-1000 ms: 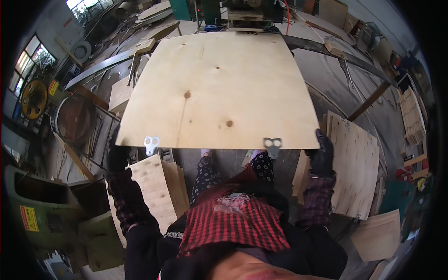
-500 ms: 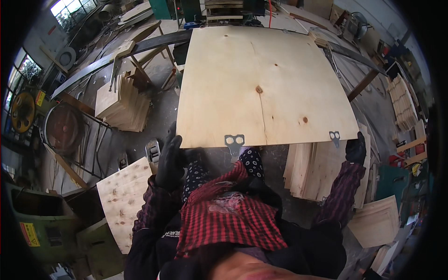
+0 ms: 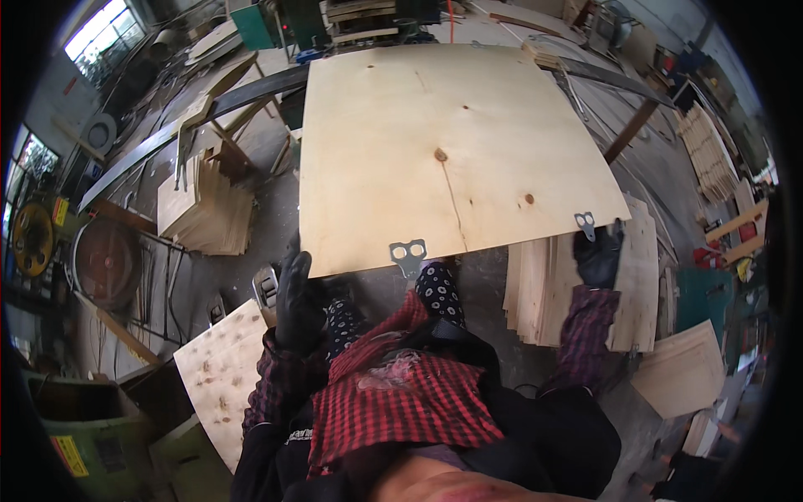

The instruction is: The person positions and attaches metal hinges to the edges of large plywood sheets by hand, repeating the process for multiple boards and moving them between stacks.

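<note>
A pale knotted plywood panel (image 3: 460,142) fills the upper middle of my view, its near edge slanting higher on the right. My left hand (image 3: 297,284), in a black glove, grips its near left corner. My right hand (image 3: 598,251), also black-gloved, holds the near edge by the right corner, just below a small metal bracket (image 3: 585,224) with two holes. A larger matching bracket (image 3: 408,255) hangs over the middle of that edge. My legs show beneath the panel.
Plywood stacks (image 3: 201,205) stand at left and right (image 3: 544,301); a spotted sheet (image 3: 217,360) leans near my left. A green machine (image 3: 92,422) is lower left, a rusty disc (image 3: 104,263) above it. Long dark rails (image 3: 251,92) run behind the panel toward machinery (image 3: 360,21).
The panel shifted right in view, then slightly back left, its near edge now slanted. My left hand moved inward. My right hand slid inward along the edge toward the bracket.
</note>
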Demonstrator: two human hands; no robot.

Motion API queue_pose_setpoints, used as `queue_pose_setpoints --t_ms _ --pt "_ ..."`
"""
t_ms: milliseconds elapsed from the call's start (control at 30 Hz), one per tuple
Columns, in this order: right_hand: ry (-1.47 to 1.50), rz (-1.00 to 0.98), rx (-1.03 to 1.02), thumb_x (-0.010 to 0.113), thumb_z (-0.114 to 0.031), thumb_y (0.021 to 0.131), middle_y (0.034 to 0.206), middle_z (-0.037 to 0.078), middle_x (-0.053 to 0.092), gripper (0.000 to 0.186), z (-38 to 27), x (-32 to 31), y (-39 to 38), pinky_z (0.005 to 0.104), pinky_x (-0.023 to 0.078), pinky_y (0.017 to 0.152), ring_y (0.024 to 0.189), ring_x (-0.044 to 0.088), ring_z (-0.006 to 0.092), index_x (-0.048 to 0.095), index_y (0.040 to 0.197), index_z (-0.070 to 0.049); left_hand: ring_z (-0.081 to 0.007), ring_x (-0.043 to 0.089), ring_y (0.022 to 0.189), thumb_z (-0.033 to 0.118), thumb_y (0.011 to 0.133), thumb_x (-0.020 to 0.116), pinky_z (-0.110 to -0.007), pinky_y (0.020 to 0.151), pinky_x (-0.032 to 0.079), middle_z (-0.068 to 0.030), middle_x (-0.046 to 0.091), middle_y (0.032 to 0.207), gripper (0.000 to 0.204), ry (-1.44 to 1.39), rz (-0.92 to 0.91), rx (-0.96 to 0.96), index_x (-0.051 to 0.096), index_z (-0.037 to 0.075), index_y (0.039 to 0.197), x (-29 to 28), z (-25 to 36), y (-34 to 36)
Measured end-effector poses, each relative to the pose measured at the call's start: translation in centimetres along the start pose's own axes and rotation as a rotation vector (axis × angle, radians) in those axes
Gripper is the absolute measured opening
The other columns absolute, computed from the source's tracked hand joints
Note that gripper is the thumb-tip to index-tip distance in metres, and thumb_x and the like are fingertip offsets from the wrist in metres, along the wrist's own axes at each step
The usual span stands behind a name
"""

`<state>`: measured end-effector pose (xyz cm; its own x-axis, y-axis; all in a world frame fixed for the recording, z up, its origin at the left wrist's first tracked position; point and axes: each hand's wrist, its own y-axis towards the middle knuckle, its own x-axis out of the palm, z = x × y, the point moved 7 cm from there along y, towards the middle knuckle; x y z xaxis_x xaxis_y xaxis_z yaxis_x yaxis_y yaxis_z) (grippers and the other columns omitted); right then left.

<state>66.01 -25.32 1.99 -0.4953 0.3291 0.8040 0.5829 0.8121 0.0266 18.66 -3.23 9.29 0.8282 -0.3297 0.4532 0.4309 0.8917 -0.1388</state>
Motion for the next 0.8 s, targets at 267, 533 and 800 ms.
queue_pose_setpoints --t_ms 267,533,800 --pt "-0.085 0.011 0.124 0.048 -0.051 0.088 0.126 0.011 0.053 0.057 13.5 12.2 -3.7 0.0445 0.047 0.088 0.113 0.054 0.0261 0.043 0.131 -0.014 -0.0211 0.061 0.094 0.035 0.094 0.041 -0.033 0.074 0.054 -0.0099 0.053 0.121 0.052 -0.004 -0.109 -0.057 0.028 0.011 0.139 -0.1 -1.0 0.3" --pt "0.124 0.038 0.197 0.049 -0.028 0.092 0.119 0.01 0.058 0.037 15.7 13.1 -1.8 0.0412 0.046 0.093 0.109 0.057 0.0255 0.051 0.121 -0.006 -0.0223 0.063 0.092 0.04 0.092 0.045 -0.034 0.074 0.052 -0.0107 0.053 0.122 0.054 -0.056 -0.329 -0.126 0.03 0.017 0.139 -2.9 -1.3 1.5" --pt "-0.019 0.131 0.136 0.049 -0.023 0.093 0.118 0.011 0.058 0.034 15.8 14.1 -2.8 0.0347 0.048 0.091 0.108 0.057 0.0208 0.052 0.119 -0.001 -0.0219 0.062 0.09 0.021 0.09 0.053 -0.035 0.077 0.052 -0.011 0.061 0.106 0.034 0.026 -0.254 -0.061 0.053 0.003 0.118 -5.5 -2.1 10.0"
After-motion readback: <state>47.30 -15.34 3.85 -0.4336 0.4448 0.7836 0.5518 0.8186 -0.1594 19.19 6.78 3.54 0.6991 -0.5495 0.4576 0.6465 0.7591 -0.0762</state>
